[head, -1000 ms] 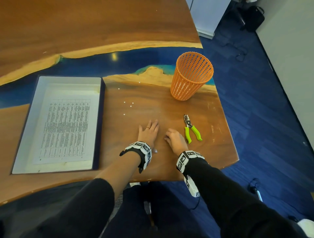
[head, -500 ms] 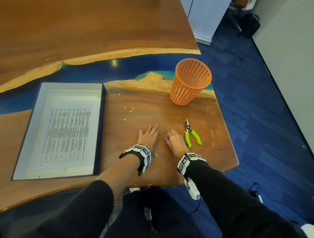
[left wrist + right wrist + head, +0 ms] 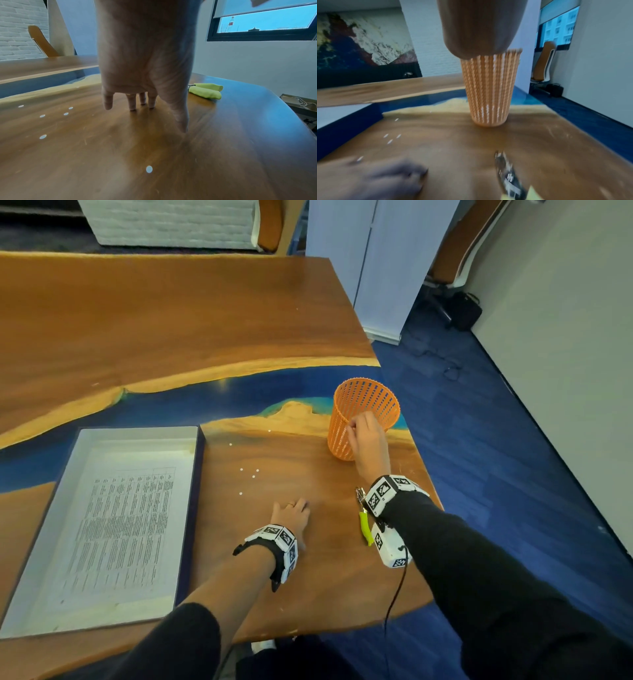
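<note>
An orange mesh basket (image 3: 373, 402) (image 3: 488, 92) stands upright near the table's right edge. My right hand (image 3: 364, 436) (image 3: 481, 27) is raised at its near rim, fingertips bunched together; whatever lies between them is too small to see. My left hand (image 3: 291, 513) (image 3: 145, 105) rests on the wood with straight fingers touching the surface and holds nothing. It also shows blurred in the right wrist view (image 3: 385, 178). A hole punch with green handles (image 3: 364, 525) (image 3: 205, 90) (image 3: 508, 175) lies under my right wrist. Several white paper dots (image 3: 249, 472) (image 3: 149, 169) (image 3: 390, 141) are scattered on the table.
A shallow white tray with a dark rim (image 3: 102, 436) holds a printed sheet (image 3: 123, 535) at the left. The table's right edge (image 3: 424, 474) drops to blue carpet. A white cabinet (image 3: 376, 268) stands beyond the far corner.
My right hand has lifted off the table beside the punch and gone forward to the basket's rim. The left hand has stayed put. The head view has tilted up.
</note>
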Motion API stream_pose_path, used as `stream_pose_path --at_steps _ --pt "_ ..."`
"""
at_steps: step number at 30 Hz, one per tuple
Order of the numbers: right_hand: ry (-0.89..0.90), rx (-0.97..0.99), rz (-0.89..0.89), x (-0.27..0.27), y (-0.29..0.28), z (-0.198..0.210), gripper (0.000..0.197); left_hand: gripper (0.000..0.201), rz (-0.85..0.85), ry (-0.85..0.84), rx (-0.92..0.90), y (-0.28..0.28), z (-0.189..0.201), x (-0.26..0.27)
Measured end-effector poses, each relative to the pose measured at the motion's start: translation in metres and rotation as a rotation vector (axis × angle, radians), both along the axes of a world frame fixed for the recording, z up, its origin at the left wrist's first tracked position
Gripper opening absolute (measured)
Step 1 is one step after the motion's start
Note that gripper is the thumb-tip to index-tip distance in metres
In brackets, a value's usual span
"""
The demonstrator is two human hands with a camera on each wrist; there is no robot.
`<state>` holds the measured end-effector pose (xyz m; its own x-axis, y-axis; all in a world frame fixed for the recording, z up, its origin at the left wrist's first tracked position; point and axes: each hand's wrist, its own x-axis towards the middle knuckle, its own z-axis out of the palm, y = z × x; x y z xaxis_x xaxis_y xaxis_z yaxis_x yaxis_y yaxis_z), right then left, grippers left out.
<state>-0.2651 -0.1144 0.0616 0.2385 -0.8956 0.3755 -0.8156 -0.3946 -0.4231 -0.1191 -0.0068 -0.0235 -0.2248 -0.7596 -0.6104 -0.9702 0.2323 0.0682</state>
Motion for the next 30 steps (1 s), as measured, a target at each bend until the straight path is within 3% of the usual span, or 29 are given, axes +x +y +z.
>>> stream_pose_path --at_steps 12,16,23,27,30 --pt "-0.006 0.208 -0.155 -0.013 -0.038 0.017 0.005 0.093 -0.033 -0.015 0.045 -0.006 0.003 0.003" --pt "0.013 0.197 -0.14 -0.016 -0.037 0.017 0.015 0.091 -0.031 -0.006 0.049 -0.004 0.005 0.005" --pt "0.041 0.065 -0.125 -0.012 -0.027 0.012 0.025 0.116 0.078 0.092 -0.067 0.01 0.007 0.029" --pt "0.178 -0.067 0.042 0.005 -0.005 0.007 0.026 0.131 0.2 0.074 -0.08 0.03 0.006 0.061" --pt "0.229 0.036 0.204 0.028 0.024 -0.022 0.029 0.139 0.226 0.034 -0.043 0.048 -0.004 0.079"
